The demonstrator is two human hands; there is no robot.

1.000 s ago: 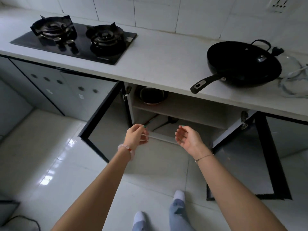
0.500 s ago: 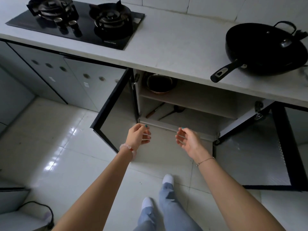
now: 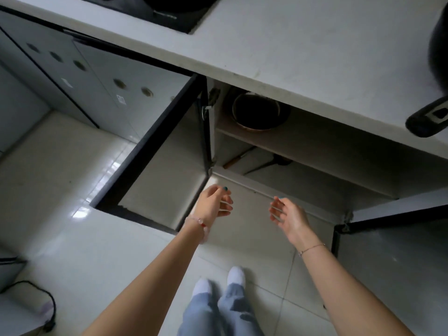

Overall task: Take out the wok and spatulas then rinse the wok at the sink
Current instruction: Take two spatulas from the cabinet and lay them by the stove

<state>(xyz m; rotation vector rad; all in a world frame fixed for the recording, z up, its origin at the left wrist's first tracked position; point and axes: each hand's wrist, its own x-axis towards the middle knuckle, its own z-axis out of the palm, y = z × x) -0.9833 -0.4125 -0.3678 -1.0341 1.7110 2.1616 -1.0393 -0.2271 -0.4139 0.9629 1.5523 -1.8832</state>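
Below the bench (image 3: 303,52), in the head view, both hands hang in the air in front of the open cupboard (image 3: 315,146). The left hand (image 3: 214,204) has its fingers curled loose, and its grip holds nothing. The right hand (image 3: 288,215) is half open with the fingers spread a little, and its grip holds nothing too. The two hands are near each other but not touching.

Up and far to the right of the right hand, the wok (image 3: 440,42) sits on the bench at the edge of the picture. It looks like the wok is already out, so that part seems done. It is black and round, with a long black handle (image 3: 428,118) that sticks out past the bench edge. Most of it is cut off, so I cannot tell if it is clean.

Just past the hands, deep on the bottom shelf, lie the two spatulas (image 3: 260,162). One has a wooden handle and one is dark with a long thin handle. They lie side by side at a slant, and no hand touches them. A round pot (image 3: 257,112) sits on the shelf above them.

Still left, I think: get the spatulas out, then carry the wok to the sink and rinse it. No sink shows.
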